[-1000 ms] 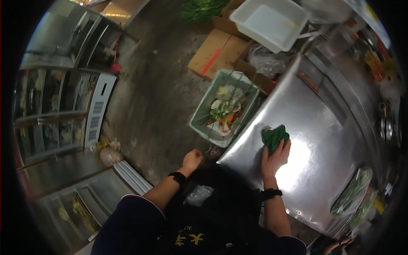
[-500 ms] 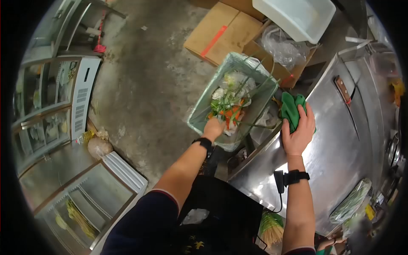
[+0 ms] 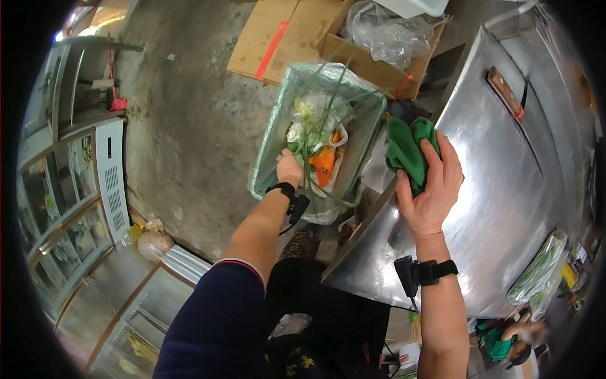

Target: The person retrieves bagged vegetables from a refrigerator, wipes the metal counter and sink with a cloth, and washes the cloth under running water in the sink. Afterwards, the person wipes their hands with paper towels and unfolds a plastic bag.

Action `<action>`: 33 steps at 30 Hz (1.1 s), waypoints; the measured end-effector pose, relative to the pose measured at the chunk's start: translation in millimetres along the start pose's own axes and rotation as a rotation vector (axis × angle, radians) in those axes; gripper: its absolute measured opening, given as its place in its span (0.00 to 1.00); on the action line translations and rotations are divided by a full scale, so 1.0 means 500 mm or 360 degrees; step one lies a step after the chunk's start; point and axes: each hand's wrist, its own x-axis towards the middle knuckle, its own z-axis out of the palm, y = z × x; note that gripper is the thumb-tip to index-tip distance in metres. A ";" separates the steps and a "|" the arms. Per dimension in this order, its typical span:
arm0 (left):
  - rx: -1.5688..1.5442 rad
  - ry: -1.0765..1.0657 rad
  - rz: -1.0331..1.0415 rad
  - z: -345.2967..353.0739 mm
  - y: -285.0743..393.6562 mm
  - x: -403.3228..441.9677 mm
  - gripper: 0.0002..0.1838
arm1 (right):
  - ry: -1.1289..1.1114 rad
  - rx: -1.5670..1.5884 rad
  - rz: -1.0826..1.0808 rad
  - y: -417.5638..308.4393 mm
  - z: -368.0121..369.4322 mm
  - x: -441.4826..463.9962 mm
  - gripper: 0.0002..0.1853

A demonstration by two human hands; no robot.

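My left hand (image 3: pixel 290 168) reaches down into a bin (image 3: pixel 262 153) lined with clear plastic, its fingers curled at the left of the vegetable scraps. What they hold, if anything, is hidden. Beside it lie green leaves, an orange piece (image 3: pixel 323 165) and long green stalks (image 3: pixel 328 104) that lean over the rim. On the steel table (image 3: pixel 499 208), my right hand (image 3: pixel 432 196) grips a bunched green cloth (image 3: pixel 407 151) near the left edge, thumb on one side and fingers over the other.
Behind the bin are a cardboard box (image 3: pixel 303 31) and crumpled clear plastic (image 3: pixel 385 35). A knife (image 3: pixel 505 88) rests toward the table's back, and wrapped greens (image 3: pixel 536 268) at its right. Glass-door fridges (image 3: pixel 69 170) line the left. Another person (image 3: pixel 502 341) is at lower right.
My left hand has shifted left within the bin, away from the orange scraps. My right hand still holds the cloth on the table. The whole view has shifted.
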 end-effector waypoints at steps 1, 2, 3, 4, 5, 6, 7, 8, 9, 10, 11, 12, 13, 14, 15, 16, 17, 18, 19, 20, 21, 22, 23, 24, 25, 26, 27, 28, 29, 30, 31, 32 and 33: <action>0.0018 -0.0004 0.0014 -0.022 0.005 -0.016 0.11 | 0.0004 0.0000 0.0023 0.000 -0.001 0.000 0.26; -0.0042 -0.0193 0.0301 -0.041 0.013 -0.035 0.12 | 0.0002 0.0000 0.0019 0.001 -0.001 0.001 0.26; -0.0104 -0.0383 0.0585 -0.064 0.031 -0.051 0.12 | -0.0001 0.0000 0.0012 0.001 -0.002 0.002 0.26; -0.0059 -0.0579 0.0666 -0.070 0.054 -0.063 0.15 | 0.0001 -0.0003 0.0022 0.000 -0.003 0.000 0.26; 0.0087 -0.0737 0.0654 -0.075 0.081 -0.072 0.17 | -0.0010 -0.0005 0.0032 0.000 -0.003 -0.001 0.27; 0.0227 -0.0888 0.0643 -0.073 0.105 -0.074 0.19 | -0.0016 -0.0010 0.0034 0.002 -0.004 0.001 0.27; 0.0219 -0.0885 0.0659 -0.057 0.117 -0.071 0.19 | -0.0006 -0.0025 0.0032 0.003 -0.003 0.003 0.27; 0.0282 -0.0802 0.0638 -0.040 0.125 -0.068 0.20 | -0.0004 -0.0011 0.0034 0.004 -0.001 0.002 0.27; 0.0347 -0.0723 0.0612 -0.027 0.129 -0.066 0.21 | -0.0007 0.0009 0.0039 0.006 0.000 0.001 0.27; 0.0351 -0.0732 0.0618 -0.016 0.130 -0.062 0.21 | -0.0010 0.0003 0.0048 0.007 0.001 0.000 0.27; 0.0380 -0.0833 0.0643 -0.006 0.129 -0.052 0.23 | -0.0009 -0.0005 0.0052 0.006 0.001 0.001 0.27; 0.0411 -0.0935 0.0659 0.000 0.128 -0.043 0.24 | -0.0010 -0.0007 0.0057 0.004 0.002 0.000 0.27; 0.0363 -0.1037 0.0571 -0.044 0.148 -0.044 0.25 | -0.0019 0.0006 0.0063 0.003 0.002 -0.001 0.27; 0.0373 -0.1036 0.0563 -0.045 0.144 -0.030 0.25 | -0.0020 -0.0004 0.0050 0.005 0.001 -0.001 0.28; 0.0040 -0.0730 0.0446 -0.052 0.143 -0.010 0.26 | -0.0010 -0.0019 0.0032 0.005 0.002 0.001 0.28; -0.0290 -0.0421 0.0328 -0.057 0.143 0.009 0.27 | -0.0002 -0.0015 0.0033 0.004 0.003 0.002 0.28; -0.0288 -0.0418 0.0334 -0.060 0.149 0.025 0.27 | -0.0015 -0.0005 0.0046 0.003 0.003 0.002 0.28; -0.0294 -0.0195 0.0256 -0.066 0.162 0.039 0.30 | -0.0026 -0.0002 0.0058 0.004 0.000 0.002 0.28; -0.0304 0.0027 0.0181 -0.070 0.178 0.054 0.33 | -0.0015 -0.0013 0.0058 0.006 -0.001 0.002 0.28; -0.0311 0.0030 0.0195 -0.067 0.191 0.072 0.33 | -0.0016 0.0008 0.0056 0.007 0.000 0.003 0.27; -0.0411 -0.0283 0.0227 -0.049 0.196 0.094 0.35 | -0.0020 0.0030 0.0056 0.008 0.000 0.003 0.27; -0.0505 -0.0597 0.0254 -0.025 0.197 0.112 0.37 | -0.0013 0.0023 0.0058 0.009 0.000 0.002 0.27; -0.0266 -0.0494 0.0328 0.025 0.201 0.120 0.33 | -0.0020 0.0027 0.0058 0.009 0.000 0.002 0.27; -0.0270 -0.0495 0.0335 0.019 0.221 0.111 0.33 | -0.0026 0.0028 0.0056 0.010 0.001 0.002 0.27; -0.0254 -0.0431 0.0196 -0.004 0.251 0.097 0.30 | -0.0021 0.0013 0.0051 0.010 0.002 0.003 0.27; -0.0239 -0.0373 0.0056 -0.028 0.278 0.083 0.26 | -0.0024 0.0028 0.0049 0.009 0.001 0.005 0.27; -0.0223 -0.0473 0.0100 -0.047 0.285 0.087 0.18 | -0.0030 0.0044 0.0053 0.011 0.000 0.004 0.28; -0.0219 -0.0487 0.0112 -0.026 0.273 0.103 0.18 | -0.0031 0.0031 0.0066 0.014 -0.001 0.004 0.28; -0.0291 -0.0345 0.0280 -0.002 0.255 0.121 0.17 | -0.0028 0.0029 0.0064 0.015 0.000 0.003 0.28; -0.0364 -0.0196 0.0441 0.034 0.229 0.144 0.16 | -0.0024 0.0036 0.0055 0.014 0.002 0.001 0.27; -0.0474 -0.0065 0.0572 0.080 0.199 0.173 0.16 | -0.0025 0.0039 0.0063 0.013 0.002 0.001 0.27; -0.0471 -0.0063 0.0575 0.084 0.190 0.188 0.16 | -0.0032 0.0041 0.0054 0.013 0.001 0.004 0.27; -0.0781 -0.0366 0.0439 0.075 0.185 0.194 0.15 | -0.0039 0.0045 0.0046 0.013 -0.001 0.005 0.27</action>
